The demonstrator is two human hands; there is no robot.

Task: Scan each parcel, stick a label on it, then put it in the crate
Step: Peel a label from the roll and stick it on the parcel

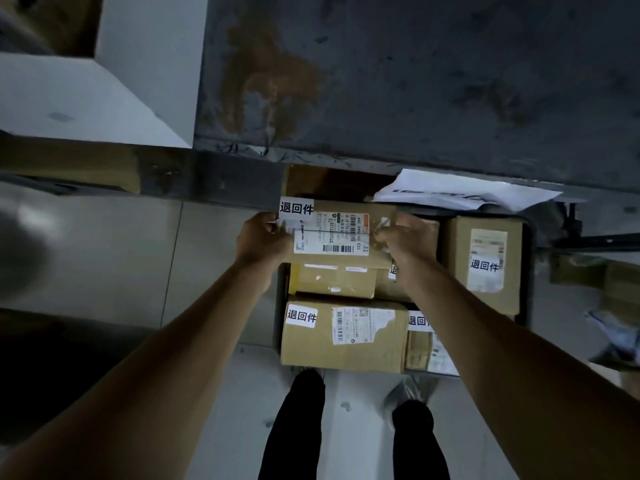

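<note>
Holding a labelled parcel (341, 233) by its two ends above the packed crate (528, 271).

Left hand (263, 237) curls its fingers round the parcel's left end, just below the white sticker (296, 207) with bold characters; right hand (407, 237) grips the right end, fingers bent over the top edge. A shipping label (330, 235) with barcodes covers the upper face between the hands. Under it the dark crate sits on the pale floor, holding a small box (334, 280) and a large box (343, 336) on the near left, and a tall box (486, 263) against the right wall. White paper (464, 192) lies over the far rim, which is just beside a grey ledge (207, 174). Little bare room shows inside; open floor (121, 254) stretches left of the crate.
</note>
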